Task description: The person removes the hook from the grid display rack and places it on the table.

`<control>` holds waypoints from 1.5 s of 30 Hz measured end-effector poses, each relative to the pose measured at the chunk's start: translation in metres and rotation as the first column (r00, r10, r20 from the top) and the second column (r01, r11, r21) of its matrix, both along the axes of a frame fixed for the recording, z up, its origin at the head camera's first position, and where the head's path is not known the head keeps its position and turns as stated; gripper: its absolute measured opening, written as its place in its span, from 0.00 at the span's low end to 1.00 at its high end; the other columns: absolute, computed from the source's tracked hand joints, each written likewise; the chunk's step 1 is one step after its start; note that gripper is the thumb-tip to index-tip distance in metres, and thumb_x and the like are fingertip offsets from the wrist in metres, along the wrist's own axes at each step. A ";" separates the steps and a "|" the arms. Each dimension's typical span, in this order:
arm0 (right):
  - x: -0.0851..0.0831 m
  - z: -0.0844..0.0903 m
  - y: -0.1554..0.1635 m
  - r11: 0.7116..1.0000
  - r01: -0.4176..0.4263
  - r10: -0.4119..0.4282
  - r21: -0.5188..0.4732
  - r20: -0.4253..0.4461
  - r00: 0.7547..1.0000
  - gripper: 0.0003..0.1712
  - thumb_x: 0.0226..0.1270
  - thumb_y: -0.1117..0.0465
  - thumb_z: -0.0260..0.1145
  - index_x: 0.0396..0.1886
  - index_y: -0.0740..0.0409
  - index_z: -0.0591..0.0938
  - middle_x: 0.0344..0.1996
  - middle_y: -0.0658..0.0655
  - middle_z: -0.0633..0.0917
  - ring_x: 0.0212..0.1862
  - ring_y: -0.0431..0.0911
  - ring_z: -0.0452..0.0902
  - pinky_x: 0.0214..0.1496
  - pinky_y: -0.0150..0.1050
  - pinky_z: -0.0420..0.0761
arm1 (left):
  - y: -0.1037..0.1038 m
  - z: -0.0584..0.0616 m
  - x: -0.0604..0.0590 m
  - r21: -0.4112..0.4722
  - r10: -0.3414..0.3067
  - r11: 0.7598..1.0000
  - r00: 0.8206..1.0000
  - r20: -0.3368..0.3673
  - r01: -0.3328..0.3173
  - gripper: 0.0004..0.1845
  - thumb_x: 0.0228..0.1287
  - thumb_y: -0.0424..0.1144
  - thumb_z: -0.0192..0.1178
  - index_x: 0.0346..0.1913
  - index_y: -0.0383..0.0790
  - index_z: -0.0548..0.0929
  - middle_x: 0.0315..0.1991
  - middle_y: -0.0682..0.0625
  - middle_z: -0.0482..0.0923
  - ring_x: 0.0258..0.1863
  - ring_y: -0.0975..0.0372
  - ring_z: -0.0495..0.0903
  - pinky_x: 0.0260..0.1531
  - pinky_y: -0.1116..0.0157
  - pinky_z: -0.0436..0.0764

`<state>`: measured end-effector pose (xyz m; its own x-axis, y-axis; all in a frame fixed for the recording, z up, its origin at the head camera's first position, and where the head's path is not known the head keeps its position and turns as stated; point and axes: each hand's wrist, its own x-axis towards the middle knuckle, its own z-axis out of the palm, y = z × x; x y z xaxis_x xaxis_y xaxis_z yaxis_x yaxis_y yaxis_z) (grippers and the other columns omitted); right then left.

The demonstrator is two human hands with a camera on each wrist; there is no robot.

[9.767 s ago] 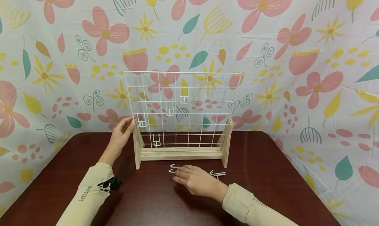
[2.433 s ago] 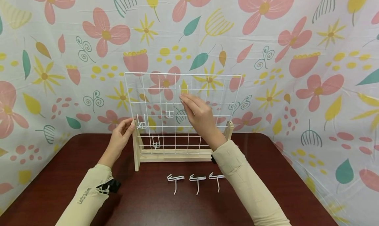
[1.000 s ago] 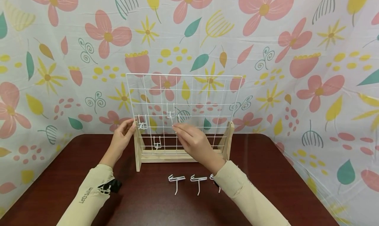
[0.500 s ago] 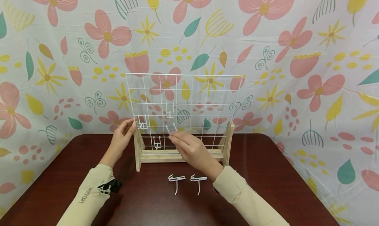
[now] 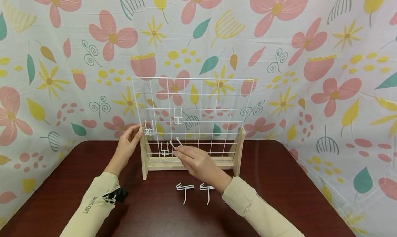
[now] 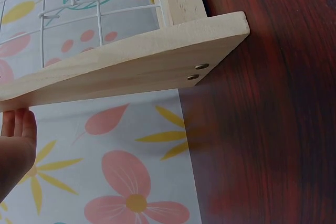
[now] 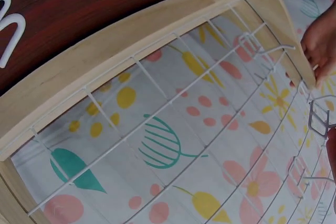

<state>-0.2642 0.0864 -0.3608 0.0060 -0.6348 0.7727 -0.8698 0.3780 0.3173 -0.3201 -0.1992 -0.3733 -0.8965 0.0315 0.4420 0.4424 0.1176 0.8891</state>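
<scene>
Hands: While they are apart from each other, the left hand [image 5: 129, 139] grips the left upright [image 5: 144, 157] near its top, and the right hand [image 5: 198, 163] pinches a white wire hook [image 5: 179, 141].
Pinched wire hook: in front of the lower left part of the wire grid [image 5: 192, 78], two prongs poking up past the right hand, near the lowest mounted hook [image 5: 164, 152] — whether it touches the grid, I cannot tell.
Hooks on the grid: three — the lowest mounted hook, a left-edge hook [image 5: 149, 130] near the left hand, and an upper hook [image 5: 178, 122] left of centre.
Hooks on the table [image 5: 149, 209]: a left loose hook [image 5: 185, 187] and a right loose hook [image 5: 207, 187], side by side in front of the wooden stand [image 5: 189, 166], stems towards the person; the sleeve [image 5: 263, 207] of the right arm just overlaps the right loose hook.
Wooden stand: pale, holding the grid upright between the left upright and the right upright [image 5: 239, 152].
Backdrop [image 5: 198, 40]: white cloth with pink, yellow and green flowers and leaves.
</scene>
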 end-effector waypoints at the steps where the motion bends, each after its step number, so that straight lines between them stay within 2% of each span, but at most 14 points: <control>1: 0.000 -0.001 0.000 1.000 -0.003 0.003 0.005 -0.005 1.000 0.13 0.66 0.69 0.63 0.49 0.65 0.83 0.46 0.59 0.85 0.50 0.48 0.82 0.58 0.35 0.76 | 0.000 0.000 0.001 0.000 0.000 1.000 1.000 -0.003 0.000 0.22 0.74 0.35 0.50 0.65 0.26 0.67 0.55 0.41 0.71 0.47 0.73 0.73 0.48 0.80 0.72; 8: 0.000 -0.007 -0.004 0.999 -0.019 0.020 0.035 -0.023 1.000 0.13 0.64 0.69 0.64 0.49 0.64 0.84 0.45 0.58 0.85 0.49 0.48 0.82 0.57 0.36 0.77 | 0.001 0.002 0.004 -0.012 0.001 1.000 1.000 -0.026 -0.001 0.23 0.74 0.38 0.50 0.65 0.27 0.67 0.48 0.62 0.73 0.48 0.73 0.73 0.48 0.80 0.72; 13: -0.001 -0.015 -0.006 0.998 -0.024 0.026 0.056 -0.034 0.999 0.12 0.65 0.68 0.63 0.47 0.64 0.85 0.44 0.58 0.86 0.49 0.47 0.82 0.57 0.36 0.76 | 0.003 0.006 0.009 -0.006 -0.004 1.000 1.000 -0.027 0.004 0.22 0.74 0.36 0.50 0.64 0.25 0.67 0.46 0.64 0.73 0.47 0.72 0.73 0.47 0.80 0.72; 14: -0.001 -0.016 -0.007 0.998 -0.027 0.030 0.064 -0.034 0.999 0.13 0.64 0.68 0.64 0.47 0.64 0.85 0.44 0.58 0.86 0.49 0.47 0.82 0.57 0.36 0.76 | 0.003 0.006 0.009 -0.008 -0.002 1.000 1.000 -0.026 0.001 0.22 0.74 0.36 0.50 0.64 0.25 0.67 0.46 0.63 0.73 0.47 0.73 0.73 0.47 0.80 0.72; 17: 0.000 -0.018 -0.008 0.993 -0.031 0.034 0.116 -0.024 0.999 0.13 0.63 0.68 0.65 0.47 0.64 0.85 0.45 0.58 0.86 0.49 0.46 0.82 0.58 0.35 0.76 | 0.002 0.003 0.005 -0.008 0.001 1.000 1.000 -0.020 -0.001 0.23 0.75 0.37 0.50 0.65 0.26 0.67 0.52 0.50 0.74 0.47 0.73 0.73 0.48 0.80 0.72; 21: 0.002 -0.020 -0.010 0.976 -0.008 0.010 0.216 -0.005 1.000 0.14 0.63 0.66 0.66 0.48 0.61 0.85 0.46 0.56 0.86 0.50 0.45 0.81 0.58 0.34 0.75 | 0.001 0.002 0.002 -0.007 -0.004 1.000 1.000 -0.013 0.004 0.24 0.75 0.39 0.49 0.65 0.25 0.65 0.58 0.32 0.68 0.48 0.74 0.72 0.49 0.80 0.72; 24: 0.005 -0.023 -0.012 0.963 0.003 -0.007 0.269 0.011 1.000 0.14 0.63 0.65 0.66 0.49 0.60 0.85 0.46 0.55 0.86 0.50 0.44 0.81 0.59 0.33 0.74 | 0.001 0.002 0.001 -0.006 0.001 1.000 1.000 -0.012 -0.002 0.24 0.75 0.39 0.49 0.66 0.25 0.65 0.58 0.32 0.67 0.48 0.74 0.72 0.49 0.80 0.72; 28: 0.008 -0.027 -0.014 0.952 0.016 -0.027 0.304 0.029 0.999 0.15 0.61 0.65 0.68 0.48 0.58 0.85 0.45 0.54 0.86 0.50 0.43 0.81 0.58 0.33 0.75 | 0.001 0.001 0.002 -0.006 0.008 1.000 1.000 -0.012 -0.008 0.23 0.75 0.39 0.50 0.65 0.27 0.66 0.56 0.36 0.70 0.47 0.74 0.73 0.48 0.80 0.72; 31: 0.010 -0.031 -0.016 0.942 0.034 -0.037 0.333 0.005 0.999 0.15 0.60 0.64 0.68 0.48 0.57 0.86 0.46 0.52 0.86 0.50 0.42 0.81 0.58 0.33 0.75 | 0.001 0.000 0.002 -0.004 0.006 1.000 1.000 -0.010 -0.006 0.23 0.74 0.38 0.50 0.65 0.27 0.67 0.56 0.38 0.70 0.47 0.74 0.73 0.48 0.80 0.72; 35: 0.012 -0.035 -0.019 0.930 0.033 -0.029 0.366 -0.017 0.999 0.14 0.62 0.64 0.68 0.48 0.56 0.86 0.45 0.50 0.85 0.50 0.42 0.80 0.60 0.32 0.73 | 0.001 -0.001 0.002 -0.005 -0.003 1.000 1.000 0.000 0.003 0.24 0.75 0.39 0.50 0.66 0.27 0.66 0.58 0.36 0.69 0.48 0.74 0.73 0.49 0.80 0.72; 40: 0.015 -0.040 -0.022 0.912 0.031 -0.034 0.408 0.002 0.999 0.13 0.64 0.62 0.66 0.49 0.55 0.85 0.45 0.50 0.85 0.51 0.43 0.80 0.62 0.33 0.72 | 0.001 -0.001 0.001 -0.012 -0.006 1.000 1.000 0.010 0.006 0.25 0.75 0.40 0.50 0.67 0.28 0.65 0.60 0.32 0.67 0.49 0.74 0.72 0.49 0.80 0.72; 45: 0.021 -0.044 -0.024 0.878 0.063 -0.072 0.474 0.000 0.997 0.14 0.67 0.61 0.63 0.51 0.53 0.84 0.47 0.49 0.84 0.53 0.42 0.79 0.61 0.33 0.72 | 0.000 -0.002 0.002 -0.026 0.003 1.000 1.000 -0.002 -0.003 0.24 0.75 0.37 0.50 0.66 0.26 0.65 0.59 0.31 0.68 0.48 0.75 0.72 0.49 0.80 0.71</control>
